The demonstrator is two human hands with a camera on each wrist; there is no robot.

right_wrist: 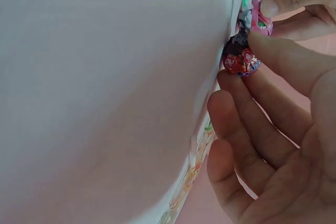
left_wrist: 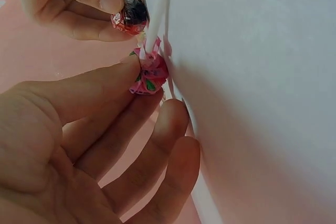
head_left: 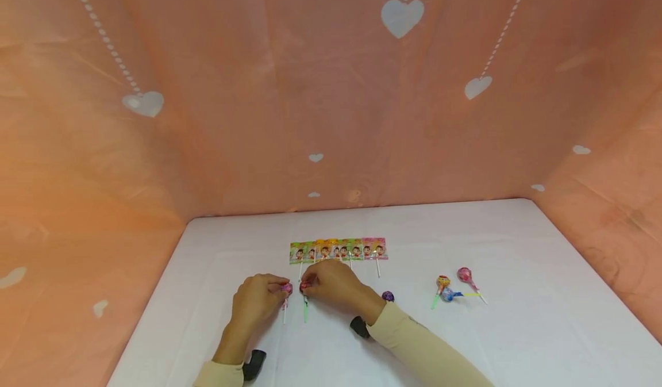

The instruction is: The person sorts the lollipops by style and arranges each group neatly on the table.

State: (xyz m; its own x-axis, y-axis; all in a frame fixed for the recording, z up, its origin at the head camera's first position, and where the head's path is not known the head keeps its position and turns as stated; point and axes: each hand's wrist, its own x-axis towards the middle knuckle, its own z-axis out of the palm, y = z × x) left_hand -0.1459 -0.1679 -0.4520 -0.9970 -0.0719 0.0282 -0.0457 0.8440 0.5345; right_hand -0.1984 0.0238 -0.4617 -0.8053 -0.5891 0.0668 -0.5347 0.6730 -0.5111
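Observation:
My left hand [head_left: 257, 301] pinches a pink-wrapped lollipop [left_wrist: 149, 73] by its head between thumb and forefinger; its white stick points toward the near side of the table. Close beside it, my right hand [head_left: 333, 284] pinches a lollipop in a red and dark wrapper [right_wrist: 242, 56], with a green stick. Both lollipops are side by side at the table surface, a small gap between them. Just beyond the hands lies a row of flat-wrapped lollipops [head_left: 338, 250] in green, orange and pink packets, sticks toward me. The right hand partly covers the sticks of that row.
A purple lollipop [head_left: 388, 297] lies by the right wrist, partly behind the forearm. Farther right on the white table [head_left: 538, 260] are a yellow-orange lollipop [head_left: 443, 282], a blue lollipop [head_left: 449, 295] and a pink lollipop [head_left: 465, 276]. An orange cloth with hearts [head_left: 331, 99] surrounds the table.

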